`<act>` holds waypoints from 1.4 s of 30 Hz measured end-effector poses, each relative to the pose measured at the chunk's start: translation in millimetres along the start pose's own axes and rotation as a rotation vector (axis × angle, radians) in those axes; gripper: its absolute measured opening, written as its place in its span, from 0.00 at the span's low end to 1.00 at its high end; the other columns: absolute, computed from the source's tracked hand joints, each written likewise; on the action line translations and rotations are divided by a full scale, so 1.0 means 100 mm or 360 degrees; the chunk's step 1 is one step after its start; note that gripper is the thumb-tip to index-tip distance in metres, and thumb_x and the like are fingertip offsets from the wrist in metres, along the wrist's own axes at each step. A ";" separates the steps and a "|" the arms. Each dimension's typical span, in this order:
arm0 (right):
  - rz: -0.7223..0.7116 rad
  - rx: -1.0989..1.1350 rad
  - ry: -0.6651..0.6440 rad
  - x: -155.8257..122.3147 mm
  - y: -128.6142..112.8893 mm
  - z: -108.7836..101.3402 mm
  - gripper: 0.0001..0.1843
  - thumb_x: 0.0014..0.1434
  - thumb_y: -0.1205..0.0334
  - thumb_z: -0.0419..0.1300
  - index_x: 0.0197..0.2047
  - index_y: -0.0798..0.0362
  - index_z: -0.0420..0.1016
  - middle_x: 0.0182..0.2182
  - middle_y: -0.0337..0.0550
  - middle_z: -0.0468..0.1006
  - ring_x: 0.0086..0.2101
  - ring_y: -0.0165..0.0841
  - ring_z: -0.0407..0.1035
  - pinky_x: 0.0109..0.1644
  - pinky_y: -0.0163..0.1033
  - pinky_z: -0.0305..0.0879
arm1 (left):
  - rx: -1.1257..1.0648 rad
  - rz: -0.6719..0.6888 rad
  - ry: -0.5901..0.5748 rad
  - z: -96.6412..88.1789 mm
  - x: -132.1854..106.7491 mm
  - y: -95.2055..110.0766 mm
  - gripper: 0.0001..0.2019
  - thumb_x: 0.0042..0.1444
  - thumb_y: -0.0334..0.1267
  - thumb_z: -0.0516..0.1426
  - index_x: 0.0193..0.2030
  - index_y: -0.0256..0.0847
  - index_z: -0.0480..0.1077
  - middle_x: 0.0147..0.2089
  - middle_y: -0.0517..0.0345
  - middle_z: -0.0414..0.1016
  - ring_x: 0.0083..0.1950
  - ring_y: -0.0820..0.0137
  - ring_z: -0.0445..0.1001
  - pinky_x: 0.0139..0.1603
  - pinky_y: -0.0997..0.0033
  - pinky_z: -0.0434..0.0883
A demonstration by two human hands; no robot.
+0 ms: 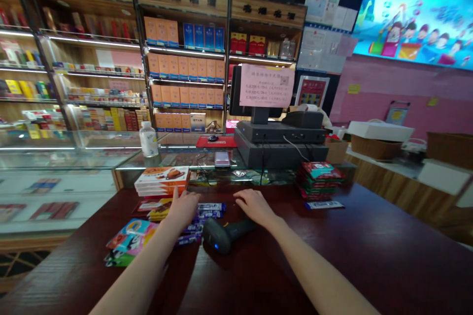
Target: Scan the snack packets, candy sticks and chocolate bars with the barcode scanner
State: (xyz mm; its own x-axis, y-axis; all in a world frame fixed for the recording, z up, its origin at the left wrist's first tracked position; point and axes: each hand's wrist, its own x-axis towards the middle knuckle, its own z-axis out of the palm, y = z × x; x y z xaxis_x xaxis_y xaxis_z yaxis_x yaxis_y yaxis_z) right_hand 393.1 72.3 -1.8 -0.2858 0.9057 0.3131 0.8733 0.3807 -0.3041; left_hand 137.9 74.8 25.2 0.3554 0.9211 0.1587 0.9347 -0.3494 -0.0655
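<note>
My left hand (184, 209) lies palm down on a pile of snack packets (207, 210) on a dark red wooden counter (369, 246), fingers stretched toward a stack of orange boxes (162, 180). My right hand (254, 206) rests flat on the counter just right of the packets, fingers spread, holding nothing. A black barcode scanner (222, 234) lies between my forearms, close to my right wrist. Colourful packets (130, 240) lie left of my left arm.
A cash register with a screen and a pink paper notice (266, 85) stands behind the counter. A stack of red and teal packets (318, 180) sits at right. A plastic bottle (148, 139) stands on the glass case (66, 157). Shelves of boxed goods fill the back wall.
</note>
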 end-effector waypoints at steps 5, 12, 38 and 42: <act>-0.0071 -0.0013 -0.0109 0.16 -0.17 0.08 0.15 0.65 0.62 0.57 0.52 0.48 0.78 0.50 0.44 0.82 0.53 0.40 0.72 0.60 0.47 0.58 | 0.0100 -0.0014 -0.0055 0.02 0.02 -0.08 0.21 0.60 0.23 0.47 0.51 0.41 0.75 0.53 0.45 0.80 0.57 0.52 0.75 0.61 0.43 0.61; -0.0118 -0.0015 -0.0304 0.31 -0.27 0.17 0.15 0.61 0.59 0.61 0.51 0.45 0.79 0.48 0.42 0.83 0.50 0.41 0.73 0.57 0.47 0.59 | 0.0145 -0.0027 -0.0090 0.08 0.06 -0.15 0.20 0.59 0.24 0.48 0.50 0.39 0.77 0.49 0.42 0.81 0.55 0.50 0.75 0.52 0.48 0.65; -0.0415 0.0041 0.0547 -0.11 0.14 -0.06 0.21 0.62 0.73 0.55 0.57 0.50 0.73 0.51 0.48 0.78 0.52 0.39 0.71 0.57 0.47 0.64 | -0.0383 0.0387 0.0602 0.02 0.11 -0.02 0.20 0.62 0.34 0.52 0.61 0.44 0.65 0.56 0.51 0.76 0.58 0.63 0.72 0.65 0.55 0.63; -0.0428 0.0086 0.0812 -0.21 0.23 -0.05 0.20 0.64 0.72 0.54 0.57 0.49 0.73 0.52 0.50 0.77 0.52 0.40 0.71 0.57 0.49 0.68 | -0.0531 0.0437 0.0788 0.09 0.12 0.05 0.19 0.64 0.38 0.52 0.62 0.45 0.64 0.57 0.51 0.74 0.59 0.63 0.72 0.61 0.58 0.68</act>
State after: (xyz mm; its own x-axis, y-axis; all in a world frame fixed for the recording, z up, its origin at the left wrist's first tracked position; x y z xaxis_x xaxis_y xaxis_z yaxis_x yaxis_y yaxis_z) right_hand 420.8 61.3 -10.9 -0.2566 0.5762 0.7760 0.7711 0.6061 -0.1951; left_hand 146.9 85.1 18.3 0.4671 0.6308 0.6196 0.7325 -0.6685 0.1283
